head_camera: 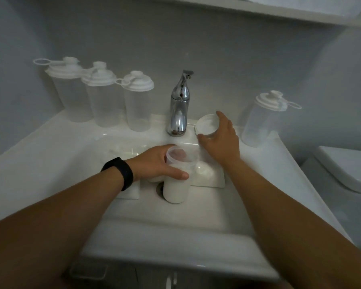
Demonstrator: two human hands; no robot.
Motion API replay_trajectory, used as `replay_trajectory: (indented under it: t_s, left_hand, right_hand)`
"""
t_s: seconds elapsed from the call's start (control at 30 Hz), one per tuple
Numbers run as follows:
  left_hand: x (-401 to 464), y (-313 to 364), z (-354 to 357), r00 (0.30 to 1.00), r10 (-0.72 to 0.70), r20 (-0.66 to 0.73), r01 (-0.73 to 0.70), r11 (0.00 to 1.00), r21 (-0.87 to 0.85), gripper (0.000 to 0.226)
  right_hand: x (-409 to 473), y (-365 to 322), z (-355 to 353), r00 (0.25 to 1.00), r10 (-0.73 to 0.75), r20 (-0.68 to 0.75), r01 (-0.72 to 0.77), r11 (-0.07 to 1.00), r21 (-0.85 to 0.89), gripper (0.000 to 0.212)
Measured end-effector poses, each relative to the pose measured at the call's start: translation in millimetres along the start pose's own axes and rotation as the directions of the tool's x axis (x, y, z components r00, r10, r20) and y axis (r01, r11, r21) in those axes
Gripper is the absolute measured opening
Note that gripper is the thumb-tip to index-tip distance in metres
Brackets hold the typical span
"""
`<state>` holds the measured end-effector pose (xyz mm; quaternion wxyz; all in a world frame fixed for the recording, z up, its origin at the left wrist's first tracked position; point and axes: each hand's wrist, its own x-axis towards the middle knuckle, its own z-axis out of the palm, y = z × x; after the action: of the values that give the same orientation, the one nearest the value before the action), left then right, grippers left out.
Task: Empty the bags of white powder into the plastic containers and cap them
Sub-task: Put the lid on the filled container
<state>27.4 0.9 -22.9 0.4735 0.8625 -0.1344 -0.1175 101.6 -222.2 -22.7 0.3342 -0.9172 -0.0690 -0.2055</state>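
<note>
— Where was the container you were filling?

— It stood upright in the sink basin, right over the drain. My left hand gripped the open container just under its rim, the fingers curled round its near side with the thumb across the front. It was white with powder most of the way up, and its mouth was uncovered.

— And the cap?

— My right hand was on the lid, on the sink ledge just right of the chrome faucet. My fingers were bent over its far and near edges, pinching it; the lid sat tilted, its inside facing me. I couldn't tell whether it had left the ledge.

— What about the bags?

— A white bag lay in the basin just behind and right of the container, partly under my right wrist. Another white shape sat under my left wrist, too hidden to say what it was.

— Anything else around?

— Four capped clear containers stood clustered on the ledge at the left, against the wall, all looking empty. One more capped container stood alone at the right corner, well apart from them. I wore a black band on my left wrist. A toilet showed at the right edge
</note>
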Motion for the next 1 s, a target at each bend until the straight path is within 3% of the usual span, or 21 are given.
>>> replay_trajectory:
  t_s: [0.13, 0.33, 0.4, 0.5, 0.57, 0.7, 0.8, 0.9, 1.0]
  left_hand:
    - [-2, 0, -2, 0.999, 0.012, 0.030, -0.011, 1.000, -0.026, 0.055]
    - [-6, 3, 0, 0.999, 0.017, -0.048, -0.025, 0.982, -0.189, 0.068]
    - [-7, -1, 5, 0.995, 0.018, -0.099, -0.043, 0.965, -0.257, 0.077]
    - [-8, -3, 14, 0.996, 0.023, -0.090, -0.047, 0.961, -0.274, 0.081]
    - [-5, -1, 18, 0.998, 0.039, -0.057, -0.051, 0.970, -0.237, 0.076]
    - [-1, 4, 22, 0.996, 0.086, 0.010, -0.083, 0.983, -0.164, 0.061]
    - [-1, 1, 21, 0.997, 0.081, 0.013, -0.077, 0.981, -0.180, 0.070]
    - [-3, 3, 21, 0.993, 0.112, 0.045, -0.103, 0.979, -0.176, 0.078]
    - [-4, 6, 21, 0.991, 0.120, 0.050, -0.109, 0.977, -0.183, 0.076]
  right_hand:
    - [1, 1, -1, 1.000, 0.021, 0.002, -0.021, 0.999, 0.031, 0.098]
    - [-14, -21, -35, 1.000, 0.016, 0.017, -0.020, 0.964, 0.265, 0.091]
    - [-25, -25, -50, 0.991, -0.106, 0.080, 0.084, 0.967, 0.241, 0.090]
    - [-41, -20, -63, 0.906, -0.314, 0.282, 0.292, 0.949, 0.119, 0.090]
    - [-44, -19, -66, 0.859, -0.317, 0.401, 0.273, 0.948, 0.163, 0.089]
    - [-48, -24, -68, 0.791, -0.349, 0.503, 0.281, 0.937, 0.208, 0.087]
    - [-52, -27, -68, 0.748, -0.328, 0.578, 0.136, 0.927, 0.350, 0.092]
    - [-54, -36, -71, 0.778, -0.273, 0.566, 0.009, 0.906, 0.424, 0.090]
    - [-59, -45, -67, 0.819, -0.242, 0.521, 0.034, 0.926, 0.377, 0.075]
